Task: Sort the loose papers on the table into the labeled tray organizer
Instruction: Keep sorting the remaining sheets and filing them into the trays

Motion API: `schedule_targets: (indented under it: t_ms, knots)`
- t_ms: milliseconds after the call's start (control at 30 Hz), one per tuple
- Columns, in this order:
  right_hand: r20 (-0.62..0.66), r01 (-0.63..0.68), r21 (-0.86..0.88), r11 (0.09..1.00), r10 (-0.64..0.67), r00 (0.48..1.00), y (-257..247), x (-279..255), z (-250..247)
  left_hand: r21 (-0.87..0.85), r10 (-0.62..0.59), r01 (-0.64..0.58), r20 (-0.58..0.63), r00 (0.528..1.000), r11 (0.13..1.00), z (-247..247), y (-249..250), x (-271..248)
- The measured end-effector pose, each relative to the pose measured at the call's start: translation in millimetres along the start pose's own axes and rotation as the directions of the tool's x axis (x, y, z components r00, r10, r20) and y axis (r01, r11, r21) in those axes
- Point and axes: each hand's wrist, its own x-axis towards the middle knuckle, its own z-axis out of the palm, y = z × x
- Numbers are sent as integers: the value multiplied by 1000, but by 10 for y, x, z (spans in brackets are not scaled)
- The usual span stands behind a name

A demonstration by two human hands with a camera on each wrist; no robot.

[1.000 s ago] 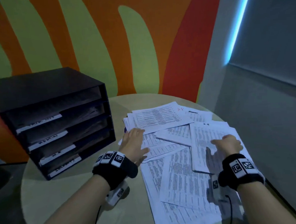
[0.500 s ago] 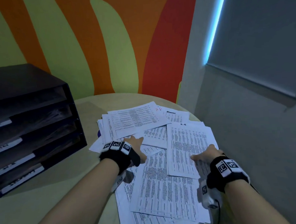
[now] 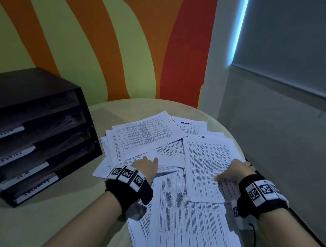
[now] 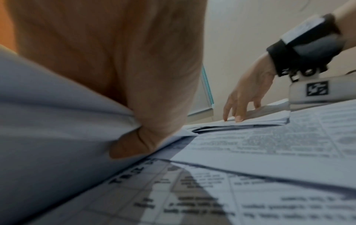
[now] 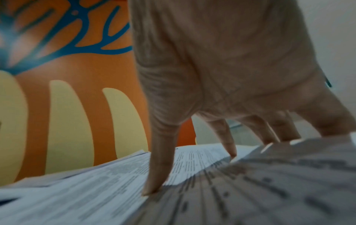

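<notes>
Loose printed papers [image 3: 185, 213] lie in an overlapping pile on the round table [image 3: 50, 225]. The black tray organizer [image 3: 42, 104] with white labels stands at the left. My left hand [image 3: 146, 165] is on the pile's left side; in the left wrist view a raised sheet [image 4: 57, 121] lies against the palm, with the thumb [image 4: 131, 146] curled at its edge and the fingers hidden. My right hand [image 3: 235, 169] presses straight, spread fingertips [image 5: 152, 188] on the right edge of the sheet marked "H.R" [image 3: 208, 158].
The organizer's trays hold dark stacks, and its labels face me. The table's right rim [image 3: 242, 149] runs close to a grey wall [image 3: 284, 154]. A striped orange and green wall [image 3: 115, 50] rises behind the table. Bare tabletop lies between me and the organizer.
The view swung right, so the organizer slid left in the picture. My right hand went from a loose fist on the sheet to spread fingertips at its right edge. The left hand stayed on the pile.
</notes>
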Motion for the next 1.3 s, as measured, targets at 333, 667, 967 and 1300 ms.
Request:
schedule_targets:
  t_ms: [333, 667, 967, 1300]
  knots:
    - [-94, -40, 203, 978, 60, 994, 255, -323, 27, 142, 161, -172, 89, 983, 975, -36, -245, -518]
    - [-140, 57, 377, 924, -4, 990, 517, -287, 32, 66, 71, -63, -121, 990, 996, 50, -278, -52]
    - [-391, 182, 439, 880, 4, 920, 637, -320, -130, 178, 236, -204, -179, 955, 963, -75, -49, -248]
    - [-529, 312, 556, 770, 39, 848, 693, -258, -130, -515, 405, -397, -103, 908, 760, -196, 475, -417]
